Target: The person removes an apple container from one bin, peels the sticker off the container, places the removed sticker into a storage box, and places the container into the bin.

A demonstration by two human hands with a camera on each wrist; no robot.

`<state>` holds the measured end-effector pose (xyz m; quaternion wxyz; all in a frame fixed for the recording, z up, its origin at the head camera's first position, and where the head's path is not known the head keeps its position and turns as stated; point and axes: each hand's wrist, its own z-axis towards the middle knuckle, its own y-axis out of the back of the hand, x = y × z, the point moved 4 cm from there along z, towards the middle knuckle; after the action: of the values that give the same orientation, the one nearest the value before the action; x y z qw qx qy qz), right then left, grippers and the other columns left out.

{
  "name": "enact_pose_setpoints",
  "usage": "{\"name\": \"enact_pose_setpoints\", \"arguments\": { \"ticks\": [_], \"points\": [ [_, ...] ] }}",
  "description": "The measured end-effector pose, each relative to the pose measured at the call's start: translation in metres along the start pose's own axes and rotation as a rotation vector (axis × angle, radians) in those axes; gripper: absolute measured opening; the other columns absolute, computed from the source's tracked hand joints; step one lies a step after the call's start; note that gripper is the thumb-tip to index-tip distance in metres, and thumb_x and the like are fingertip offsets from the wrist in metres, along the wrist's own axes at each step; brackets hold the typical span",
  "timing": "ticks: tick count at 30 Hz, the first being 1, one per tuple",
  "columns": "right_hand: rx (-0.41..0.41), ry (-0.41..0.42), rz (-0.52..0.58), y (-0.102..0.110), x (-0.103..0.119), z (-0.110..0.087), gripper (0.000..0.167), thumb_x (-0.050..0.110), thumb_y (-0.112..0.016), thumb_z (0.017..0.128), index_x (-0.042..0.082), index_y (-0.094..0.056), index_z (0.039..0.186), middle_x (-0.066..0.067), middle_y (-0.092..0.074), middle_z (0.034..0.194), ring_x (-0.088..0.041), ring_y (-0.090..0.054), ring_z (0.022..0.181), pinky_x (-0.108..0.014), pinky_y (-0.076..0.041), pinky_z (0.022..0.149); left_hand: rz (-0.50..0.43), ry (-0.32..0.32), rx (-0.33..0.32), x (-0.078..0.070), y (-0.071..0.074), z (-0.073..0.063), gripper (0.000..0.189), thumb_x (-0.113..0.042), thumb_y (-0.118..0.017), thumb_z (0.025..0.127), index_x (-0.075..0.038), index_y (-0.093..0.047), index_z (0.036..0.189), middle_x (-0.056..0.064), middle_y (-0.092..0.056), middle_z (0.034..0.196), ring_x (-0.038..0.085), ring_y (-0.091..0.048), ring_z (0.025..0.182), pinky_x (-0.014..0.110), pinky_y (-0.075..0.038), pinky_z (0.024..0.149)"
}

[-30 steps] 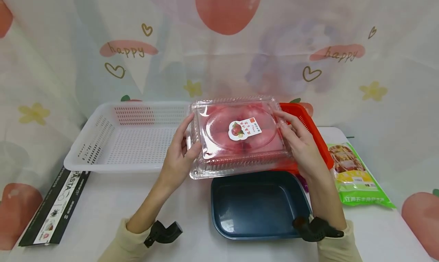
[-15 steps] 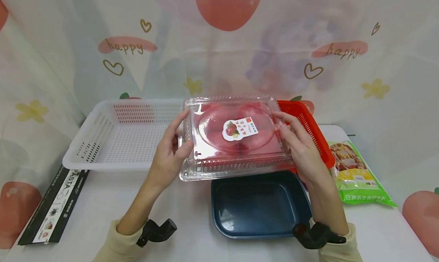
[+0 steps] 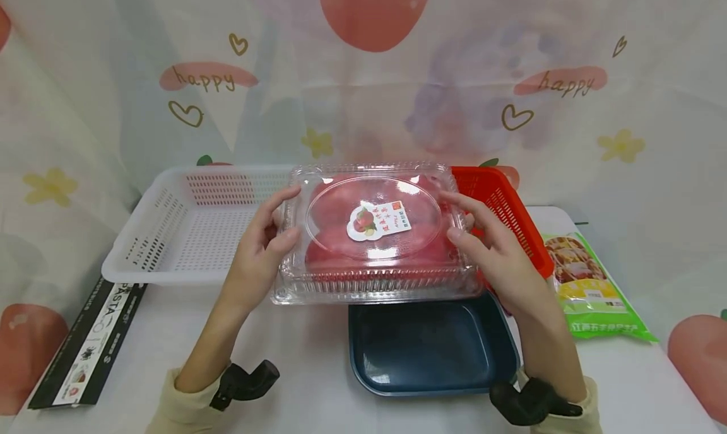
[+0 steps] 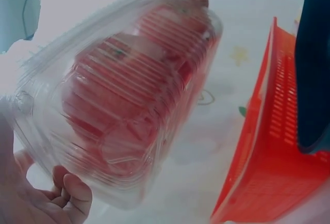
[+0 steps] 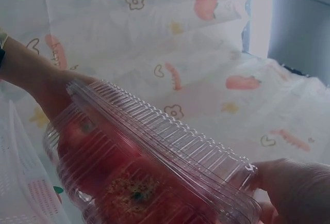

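gripping clear ribbed box, red fruit inside, white label atop. clamped at both ends between spread fingers and thumbs of left hand, right hand.

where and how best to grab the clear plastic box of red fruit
Likely at its two short ends, left hand and right hand from either side: the clear rectangular plastic box is wide, and its projecting rim offers an edge.

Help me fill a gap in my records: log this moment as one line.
clear box: held up, red fruit inside | left hand: grips left end | right hand: grips right end | blue tray: on table
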<state>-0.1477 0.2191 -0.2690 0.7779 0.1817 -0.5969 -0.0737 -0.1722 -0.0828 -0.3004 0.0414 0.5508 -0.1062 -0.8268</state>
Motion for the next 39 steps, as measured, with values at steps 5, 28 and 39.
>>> {"name": "enact_pose_setpoints", "arguments": {
  "ticks": [5,28,39],
  "points": [
    [0.021,0.006,-0.027,-0.002,0.011,-0.007,0.067,0.009,-0.062,0.088,0.028,-0.038,0.147,0.001,-0.044,0.135,-0.023,-0.057,0.107,-0.028,-0.058,0.076,-0.03,0.007,-0.032,-0.007,0.007,-0.003,0.048,-0.009,-0.046,0.09,-0.019,-0.05,0.137,0.006,-0.047,0.08,0.016,-0.052,0.074,0.024,-0.053,0.062],
    [0.166,0.028,0.082,-0.005,0.015,-0.017,0.078,0.002,-0.063,0.084,0.026,-0.029,0.15,-0.008,-0.045,0.124,-0.022,-0.056,0.112,-0.031,-0.059,0.076,-0.021,-0.045,-0.017,-0.03,0.019,-0.016,0.05,-0.007,-0.047,0.088,-0.016,-0.05,0.136,0.013,-0.053,0.089,0.019,-0.061,0.076,0.03,-0.058,0.06],
    [0.194,0.042,0.051,-0.011,0.014,-0.016,0.079,0.005,-0.067,0.083,0.025,-0.029,0.149,-0.008,-0.045,0.124,-0.022,-0.058,0.11,-0.032,-0.059,0.074,0.032,-0.051,-0.02,-0.03,0.023,-0.018,0.05,-0.01,-0.048,0.087,-0.02,-0.05,0.137,0.011,-0.051,0.089,0.019,-0.059,0.075,0.029,-0.058,0.058]
  ]
}}
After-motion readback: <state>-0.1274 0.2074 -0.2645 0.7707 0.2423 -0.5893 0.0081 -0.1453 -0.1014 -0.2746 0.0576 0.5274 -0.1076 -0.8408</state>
